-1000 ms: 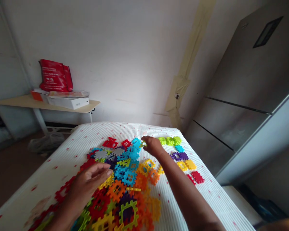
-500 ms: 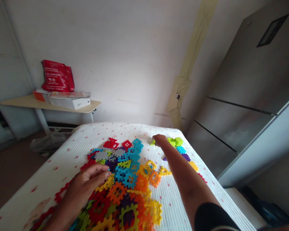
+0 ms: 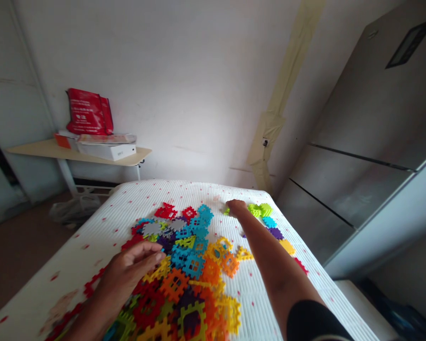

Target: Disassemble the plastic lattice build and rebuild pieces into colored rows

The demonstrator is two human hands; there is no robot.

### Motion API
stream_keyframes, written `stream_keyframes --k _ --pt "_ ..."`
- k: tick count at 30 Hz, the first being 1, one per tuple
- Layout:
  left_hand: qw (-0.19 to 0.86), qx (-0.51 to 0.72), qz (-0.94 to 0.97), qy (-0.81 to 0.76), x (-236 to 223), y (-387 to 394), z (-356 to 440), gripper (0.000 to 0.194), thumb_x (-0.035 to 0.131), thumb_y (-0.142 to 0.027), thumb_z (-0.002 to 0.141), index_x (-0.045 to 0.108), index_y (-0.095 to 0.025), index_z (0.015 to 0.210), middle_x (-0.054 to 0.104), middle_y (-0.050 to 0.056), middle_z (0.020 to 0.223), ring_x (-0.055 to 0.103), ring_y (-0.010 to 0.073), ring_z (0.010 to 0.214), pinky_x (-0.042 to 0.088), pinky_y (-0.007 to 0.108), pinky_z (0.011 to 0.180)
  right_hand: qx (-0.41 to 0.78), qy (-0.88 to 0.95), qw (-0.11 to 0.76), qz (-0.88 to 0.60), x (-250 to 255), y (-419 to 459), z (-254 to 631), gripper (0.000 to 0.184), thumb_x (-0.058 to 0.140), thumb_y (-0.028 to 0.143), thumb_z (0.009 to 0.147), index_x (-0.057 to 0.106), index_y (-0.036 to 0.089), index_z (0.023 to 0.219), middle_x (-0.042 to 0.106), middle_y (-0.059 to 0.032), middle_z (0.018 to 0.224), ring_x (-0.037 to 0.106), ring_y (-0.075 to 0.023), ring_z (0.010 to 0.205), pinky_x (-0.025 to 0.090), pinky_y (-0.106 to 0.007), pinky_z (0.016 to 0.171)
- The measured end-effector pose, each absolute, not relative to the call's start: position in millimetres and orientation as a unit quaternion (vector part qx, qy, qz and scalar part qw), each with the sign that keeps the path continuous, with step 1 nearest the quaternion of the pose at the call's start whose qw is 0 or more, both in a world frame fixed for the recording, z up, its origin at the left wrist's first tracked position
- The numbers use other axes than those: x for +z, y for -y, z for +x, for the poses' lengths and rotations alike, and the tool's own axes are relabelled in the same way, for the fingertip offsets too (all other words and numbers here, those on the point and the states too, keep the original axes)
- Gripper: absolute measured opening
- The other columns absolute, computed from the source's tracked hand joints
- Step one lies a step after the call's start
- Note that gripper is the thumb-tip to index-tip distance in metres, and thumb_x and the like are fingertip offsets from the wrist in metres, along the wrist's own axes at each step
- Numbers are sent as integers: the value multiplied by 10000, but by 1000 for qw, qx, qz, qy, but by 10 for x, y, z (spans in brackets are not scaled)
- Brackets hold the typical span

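Observation:
My right hand (image 3: 236, 207) reaches far across the cloth-covered table, its fingers closed on a lime-green interlocking tile (image 3: 226, 211), mostly hidden by the hand. Right of that hand lie other lime-green tiles (image 3: 260, 210). My left hand (image 3: 133, 263) hovers over the left side of a mixed heap of notched plastic tiles, thumb and fingers curved with a small gap and nothing plainly held. Around it in the heap are a grey tile (image 3: 152, 229), blue window tiles (image 3: 193, 265), an orange window tile (image 3: 174, 284) and red tiles (image 3: 149, 303).
Down the right edge run a light-blue tile (image 3: 270, 222), a purple tile (image 3: 276, 233), a yellow tile (image 3: 287, 246) and a red tile (image 3: 301, 266). A grey refrigerator (image 3: 369, 123) stands at right. A side table (image 3: 39, 149) at left bears boxes and a red bag (image 3: 88, 112).
The whole view has shifted slightly, with things sitting a little further right. Both hands keep nearly the same pose, and the right hand still grips the lime-green tile.

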State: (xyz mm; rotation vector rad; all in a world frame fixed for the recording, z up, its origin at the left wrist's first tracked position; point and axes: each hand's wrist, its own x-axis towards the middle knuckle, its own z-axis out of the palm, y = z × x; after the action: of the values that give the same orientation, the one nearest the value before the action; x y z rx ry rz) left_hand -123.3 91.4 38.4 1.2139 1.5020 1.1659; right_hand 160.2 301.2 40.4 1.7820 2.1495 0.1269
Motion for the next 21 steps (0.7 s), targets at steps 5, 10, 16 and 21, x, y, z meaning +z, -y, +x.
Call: stream_keyframes --k 5,10,16,21 --pt "429 470 483 -601 399 -908 -1232 382 711 -507 565 678 -204 796 721 21 725 660 225 733 495 284 680 39 -758 164 630 395 -2995 1605 318 526 332 893 523 159 1161 547 -75 1153 570 -193 969 496 -400 813" --pt "437 481 466 -601 459 -894 -1228 394 719 -504 535 673 -200 780 715 20 698 649 220 707 488 285 675 43 -772 114 624 489 -2891 1532 307 574 193 842 559 178 1148 599 -142 1111 589 -259 1005 484 -400 797" --pt "434 489 467 -595 442 -884 -1241 366 703 -492 577 666 -202 797 708 8 686 640 211 694 479 274 650 -7 -851 38 524 678 -2496 1112 344 615 292 805 584 278 1147 631 -31 1121 605 -181 993 463 -264 805" --pt "431 492 468 -595 441 -888 -1247 364 706 -481 577 665 -195 798 703 11 690 637 212 699 480 280 662 -95 -904 24 416 595 -2093 723 368 653 437 742 635 285 1077 686 3 961 636 -180 885 484 -260 739"
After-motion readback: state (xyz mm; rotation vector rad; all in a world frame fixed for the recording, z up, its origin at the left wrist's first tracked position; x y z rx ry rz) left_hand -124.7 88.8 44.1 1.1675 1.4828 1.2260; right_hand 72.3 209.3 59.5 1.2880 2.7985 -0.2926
